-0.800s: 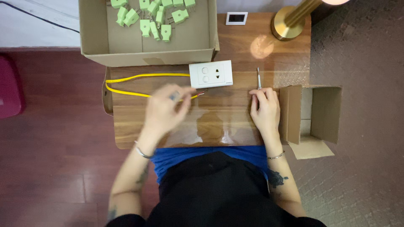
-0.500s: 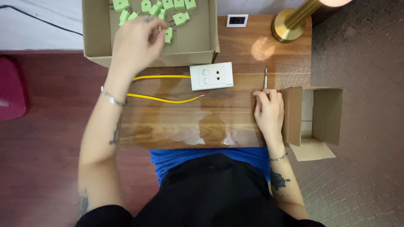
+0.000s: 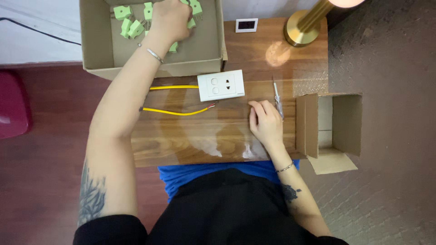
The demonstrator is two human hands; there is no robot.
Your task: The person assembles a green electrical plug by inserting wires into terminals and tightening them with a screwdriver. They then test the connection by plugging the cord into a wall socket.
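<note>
Our left hand [image 3: 170, 20] curls, grip hidden, over small green plastic plugs [image 3: 129, 27] inside the open cardboard box [image 3: 97, 50]; below that box, our right hand [image 3: 265, 122] rests flat, empty, beside a slim screwdriver [image 3: 278, 100].

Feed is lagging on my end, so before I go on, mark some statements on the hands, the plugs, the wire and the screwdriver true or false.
1. The left hand is inside the large cardboard box among the green plugs. True.
2. The right hand grips the screwdriver. False: it rests flat on the wooden table, with the screwdriver lying beside it.
3. The yellow wire lies on the table beside the white socket plate. True.
4. The small cardboard box at the right holds green plugs. False: no plugs show in it.
</note>
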